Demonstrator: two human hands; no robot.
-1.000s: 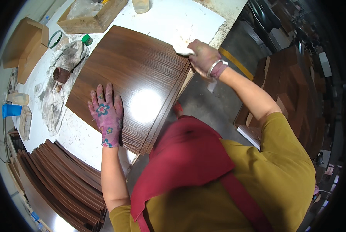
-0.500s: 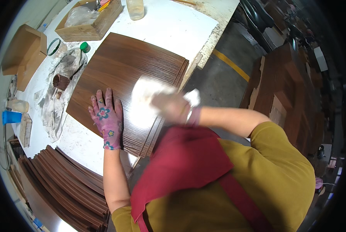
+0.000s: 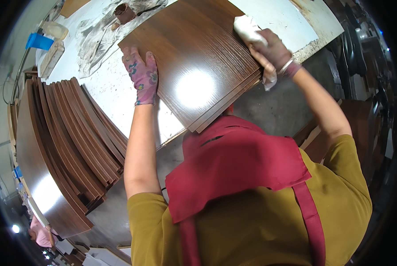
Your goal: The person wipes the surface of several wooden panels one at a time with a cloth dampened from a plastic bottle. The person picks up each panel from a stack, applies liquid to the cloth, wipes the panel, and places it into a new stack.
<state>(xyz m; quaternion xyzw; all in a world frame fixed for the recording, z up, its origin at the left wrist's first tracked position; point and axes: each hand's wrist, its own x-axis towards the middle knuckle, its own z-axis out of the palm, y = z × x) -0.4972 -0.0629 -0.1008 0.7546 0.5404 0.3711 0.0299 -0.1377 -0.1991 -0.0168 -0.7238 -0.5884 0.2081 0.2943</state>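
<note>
A dark brown wood-grain panel (image 3: 194,48) lies on top of another, their stepped edges showing at the near side. My left hand (image 3: 142,75), in a purple flowered glove, is at the panel's left edge, its fingers bent around the rim and thumb apart. At the right edge, my right hand (image 3: 274,49), gloved too, is closed on a white rag (image 3: 247,30). Bare fingertips poke out of that glove against the panel's side. A second end of the rag hangs below the hand. Glare covers part of the panel's surface.
A row of curved brown panels (image 3: 74,128) stands on edge at the left. On the white table (image 3: 105,93) are a stained cloth (image 3: 96,48), a brown-stained cup (image 3: 124,13) and a blue container (image 3: 40,41). Another person in pink (image 3: 41,232) is at the far lower left.
My right hand has moved from the panel's middle to its right edge with the rag. My left hand has gone from lying flat to holding the left edge. The view has shifted.
</note>
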